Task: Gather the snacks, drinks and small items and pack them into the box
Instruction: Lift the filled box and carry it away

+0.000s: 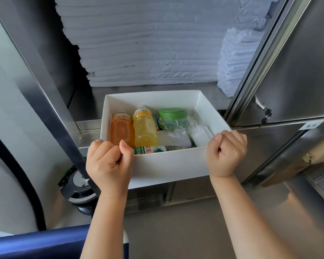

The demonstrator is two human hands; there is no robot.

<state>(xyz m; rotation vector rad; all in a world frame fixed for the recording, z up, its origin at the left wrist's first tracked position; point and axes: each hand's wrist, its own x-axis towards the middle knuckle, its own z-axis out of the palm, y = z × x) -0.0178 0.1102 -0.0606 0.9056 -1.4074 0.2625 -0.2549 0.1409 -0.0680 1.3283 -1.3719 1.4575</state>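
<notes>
A white cardboard box (168, 163) sits half on a steel cabinet ledge, its near end sticking out over the edge. Inside lie an orange drink bottle (121, 130), a yellow drink bottle (145, 128), a green-lidded jar in plastic wrap (173, 116), a water bottle with a green label (150, 150) along the near wall, and white wrapped packs (201, 135). My left hand (108, 161) grips the near left corner of the box. My right hand (226, 155) grips the near right corner. On both hands the thumb lies on the rim.
The box lies in an open stainless steel cabinet. Stacked white foam sheets (148, 43) fill the back, with a smaller white stack (236, 62) at the right. A steel door (297, 58) with keys (266, 114) stands right. A blue chair edge (36, 242) is at lower left.
</notes>
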